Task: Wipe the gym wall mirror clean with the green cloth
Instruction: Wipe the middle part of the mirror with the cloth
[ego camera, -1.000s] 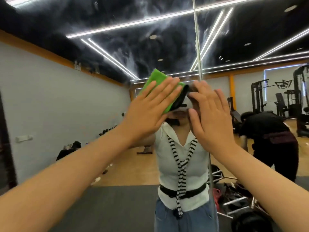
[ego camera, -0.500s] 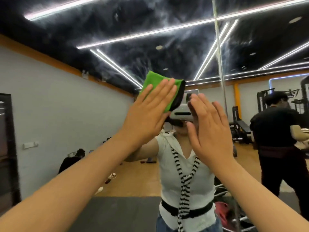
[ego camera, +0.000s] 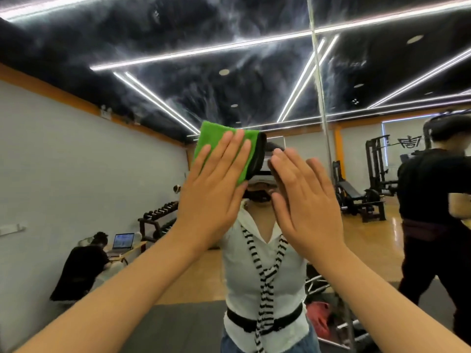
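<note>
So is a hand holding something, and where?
The left hand presses the green cloth flat on the mirror, fingers over its lower half; the right hand is empty.

**Mirror layout**

Both hands are up at the mirror (ego camera: 76, 161). Left hand (ego camera: 214, 197) lies flat over the cloth (ego camera: 216, 135), cloth between palm and glass, its top edge above the fingertips. Right hand (ego camera: 305, 200) is just beside the cloth's right edge. The mirror's vertical seam (ego camera: 322, 103) runs behind that hand's outer side. Reflected left of the hands: dumbbell rack (ego camera: 159, 217), then laptop (ego camera: 123, 240) and crouched person (ego camera: 79, 266) lower left. Right of the seam: bench (ego camera: 356, 197), cable machine (ego camera: 377, 161) behind it, standing person (ego camera: 433, 200) at the right edge.
</note>
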{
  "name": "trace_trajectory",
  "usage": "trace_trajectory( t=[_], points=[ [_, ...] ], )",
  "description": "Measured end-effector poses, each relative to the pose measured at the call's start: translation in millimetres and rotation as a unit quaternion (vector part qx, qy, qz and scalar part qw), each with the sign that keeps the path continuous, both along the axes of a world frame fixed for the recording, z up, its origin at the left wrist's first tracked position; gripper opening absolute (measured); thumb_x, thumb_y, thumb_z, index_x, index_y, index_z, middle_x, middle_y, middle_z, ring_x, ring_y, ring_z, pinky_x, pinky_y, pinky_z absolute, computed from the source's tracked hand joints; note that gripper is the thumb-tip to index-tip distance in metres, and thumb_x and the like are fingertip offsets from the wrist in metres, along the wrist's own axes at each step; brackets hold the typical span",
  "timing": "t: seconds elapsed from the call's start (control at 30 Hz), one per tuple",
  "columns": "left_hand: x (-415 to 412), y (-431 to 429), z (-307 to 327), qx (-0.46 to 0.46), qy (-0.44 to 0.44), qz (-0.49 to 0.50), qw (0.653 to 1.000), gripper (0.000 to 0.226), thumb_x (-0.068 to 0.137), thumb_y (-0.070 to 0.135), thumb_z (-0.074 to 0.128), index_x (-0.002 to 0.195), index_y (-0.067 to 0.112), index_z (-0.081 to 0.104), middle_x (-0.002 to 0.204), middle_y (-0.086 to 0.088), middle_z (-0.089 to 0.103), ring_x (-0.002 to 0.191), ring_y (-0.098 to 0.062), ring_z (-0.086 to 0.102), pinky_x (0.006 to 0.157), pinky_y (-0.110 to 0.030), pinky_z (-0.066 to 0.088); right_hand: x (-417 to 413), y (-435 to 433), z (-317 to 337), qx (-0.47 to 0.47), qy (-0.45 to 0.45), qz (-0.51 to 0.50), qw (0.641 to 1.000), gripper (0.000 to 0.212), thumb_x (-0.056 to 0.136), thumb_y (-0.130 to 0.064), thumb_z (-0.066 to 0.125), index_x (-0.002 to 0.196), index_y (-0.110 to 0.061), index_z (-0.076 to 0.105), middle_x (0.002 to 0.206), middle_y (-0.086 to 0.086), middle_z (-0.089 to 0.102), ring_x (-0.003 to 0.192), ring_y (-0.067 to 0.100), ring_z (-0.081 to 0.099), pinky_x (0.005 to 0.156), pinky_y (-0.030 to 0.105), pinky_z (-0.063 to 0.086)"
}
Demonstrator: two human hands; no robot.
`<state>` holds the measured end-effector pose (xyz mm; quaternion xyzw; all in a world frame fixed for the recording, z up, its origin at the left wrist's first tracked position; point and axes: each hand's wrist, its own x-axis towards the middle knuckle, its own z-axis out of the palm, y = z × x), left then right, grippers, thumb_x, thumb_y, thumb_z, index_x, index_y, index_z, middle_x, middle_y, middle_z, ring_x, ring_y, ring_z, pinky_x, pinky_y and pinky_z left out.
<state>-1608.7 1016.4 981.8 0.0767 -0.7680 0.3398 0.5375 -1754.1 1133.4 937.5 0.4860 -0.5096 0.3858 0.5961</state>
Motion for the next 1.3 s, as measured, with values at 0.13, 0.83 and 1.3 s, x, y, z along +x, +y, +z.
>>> trace_trajectory(
  t=[0.13, 0.83, 1.3],
  points=[
    [-6.2, 7.9, -38.2, 0.014, -0.009, 0.007, 1.0, 0.063, 0.103, 0.032, 0.031, 0.16, 0.01, 0.015, 0.168, -0.008, 0.008, 0.156, -0.02, 0.004, 0.126, -0.042, 0.005, -0.1, 0.0, -1.4, 0.0, -0.001, 0.0, 1.0, 0.053, 0.101, -0.025, 0.04, 0.152, -0.01, 0.032, 0.157, 0.007, 0.038, 0.149, 0.02, 0.029, 0.123, 0.044, 0.017],
    [7.9, -6.8, -13.0, -0.061, -0.067, 0.026, 0.996, 0.062, 0.104, 0.035, 0.031, 0.16, 0.011, 0.015, 0.168, -0.01, 0.012, 0.156, -0.022, 0.008, 0.126, -0.042, 0.009, 1.8, 2.1, -0.7, 0.009, -0.008, -0.011, 1.0, 0.053, 0.101, -0.028, 0.038, 0.151, -0.01, 0.036, 0.156, 0.007, 0.04, 0.148, 0.02, 0.03, 0.122, 0.045, 0.019],
    [21.3, -15.1, -1.4, -0.106, -0.099, 0.047, 0.988, 0.064, 0.105, 0.043, 0.03, 0.159, 0.011, 0.022, 0.167, -0.009, 0.016, 0.155, -0.022, 0.012, 0.125, -0.044, 0.011, -2.3, -0.1, -1.4, 0.01, 0.018, -0.039, 0.999, 0.05, 0.103, -0.028, 0.037, 0.15, -0.01, 0.042, 0.157, 0.007, 0.038, 0.148, 0.022, 0.03, 0.121, 0.049, 0.021]
  ],
)
